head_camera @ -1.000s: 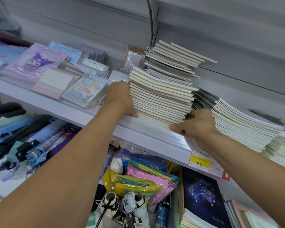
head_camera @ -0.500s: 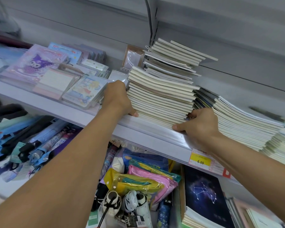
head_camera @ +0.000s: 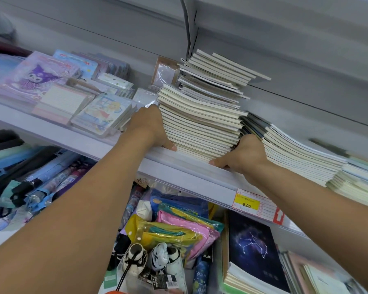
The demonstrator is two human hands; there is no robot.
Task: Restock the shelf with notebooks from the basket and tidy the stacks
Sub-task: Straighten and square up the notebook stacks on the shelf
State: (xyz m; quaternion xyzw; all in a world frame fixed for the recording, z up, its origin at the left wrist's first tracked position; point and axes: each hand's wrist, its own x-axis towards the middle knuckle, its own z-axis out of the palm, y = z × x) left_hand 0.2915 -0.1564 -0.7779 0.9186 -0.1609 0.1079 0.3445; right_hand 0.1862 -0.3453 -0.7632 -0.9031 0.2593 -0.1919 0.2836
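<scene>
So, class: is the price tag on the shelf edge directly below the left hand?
No: the price tag sits below the right hand, not the left hand.
</scene>
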